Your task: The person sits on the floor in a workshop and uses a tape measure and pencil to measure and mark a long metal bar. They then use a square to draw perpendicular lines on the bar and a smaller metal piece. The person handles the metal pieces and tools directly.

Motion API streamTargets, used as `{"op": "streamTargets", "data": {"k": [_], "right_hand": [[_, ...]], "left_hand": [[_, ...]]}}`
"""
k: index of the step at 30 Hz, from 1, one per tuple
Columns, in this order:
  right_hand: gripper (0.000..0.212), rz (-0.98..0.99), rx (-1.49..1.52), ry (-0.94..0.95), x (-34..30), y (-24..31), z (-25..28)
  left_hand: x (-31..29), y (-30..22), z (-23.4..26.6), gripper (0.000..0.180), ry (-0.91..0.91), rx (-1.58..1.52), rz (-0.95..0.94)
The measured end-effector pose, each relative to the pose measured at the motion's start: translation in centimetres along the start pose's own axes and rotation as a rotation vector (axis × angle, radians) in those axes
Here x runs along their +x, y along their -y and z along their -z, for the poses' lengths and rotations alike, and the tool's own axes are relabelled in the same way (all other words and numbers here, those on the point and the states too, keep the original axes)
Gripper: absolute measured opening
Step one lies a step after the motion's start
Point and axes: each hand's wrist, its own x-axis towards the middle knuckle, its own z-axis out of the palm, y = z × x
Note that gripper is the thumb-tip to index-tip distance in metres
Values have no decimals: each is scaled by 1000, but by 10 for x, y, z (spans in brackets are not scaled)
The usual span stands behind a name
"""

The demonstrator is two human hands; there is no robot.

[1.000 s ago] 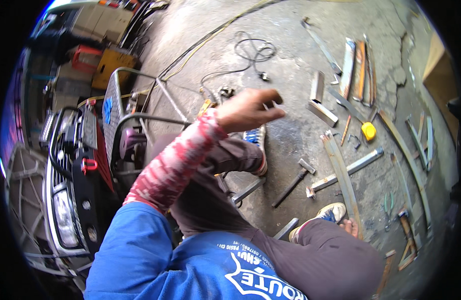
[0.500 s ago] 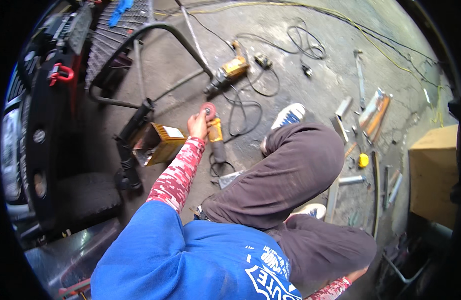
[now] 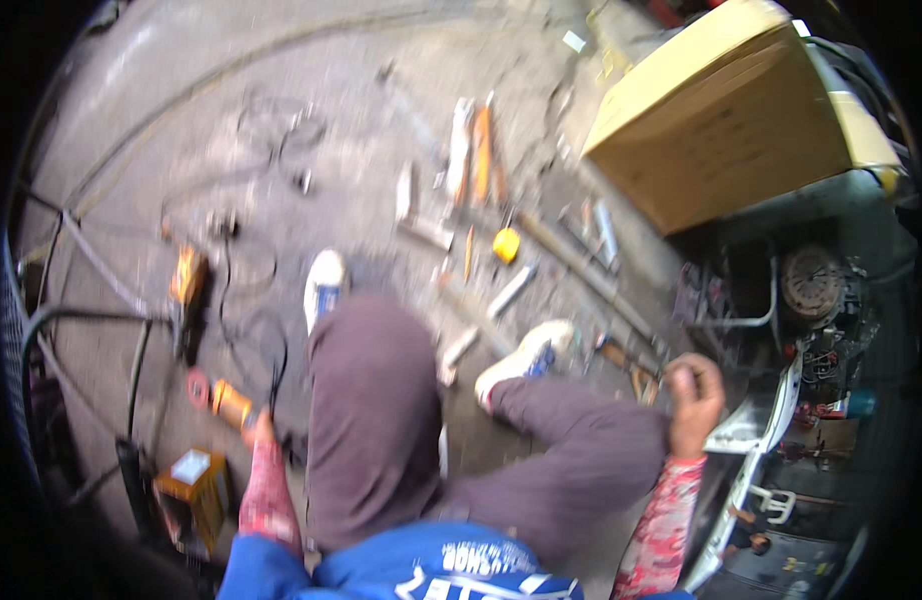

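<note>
My left hand [image 3: 262, 431] is closed around the rear end of a yellow angle grinder [image 3: 233, 404]; motion blur softens the fingers. The grinder's reddish disc [image 3: 198, 387] points away to the left, close to the floor. Beside my bent knee, my right hand [image 3: 695, 405] is raised with its fingers loosely curled and apart, and nothing shows in it. A hammer-like tool [image 3: 621, 352] and pliers-like handles [image 3: 643, 385] lie on the floor near that hand.
A yellow power drill [image 3: 187, 280] with its cord lies at left, near a metal tube frame [image 3: 91, 314] and a yellow box [image 3: 193, 490]. Metal bars [image 3: 591, 275], a yellow tape measure [image 3: 506, 245] and a large cardboard box [image 3: 721, 130] are ahead and right.
My view has swung right. My left hand has moved from the grinder's disc end to its rear end. My right hand, mostly hidden before, now shows raised beside my knee.
</note>
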Motion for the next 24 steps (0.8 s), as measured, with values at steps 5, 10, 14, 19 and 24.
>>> {"op": "streamTargets", "data": {"k": [5,10,14,19,24], "right_hand": [[22,-46,295,84,37,16,-55],[32,342,366,438,83,69,-102],[37,323,550,746,88,92,-145],[63,296,610,751,77,88,-152],[83,335,1030,703,77,100,-156]], "left_hand": [[-37,-61,48,50,259,-549,165],[-109,-149,112,43,365,-686,-508],[-178,-271,192,44,259,-462,-955],[-311,-397,264,48,317,-341,-1345],[-427,-481,256,63,732,-306,-1609]]}}
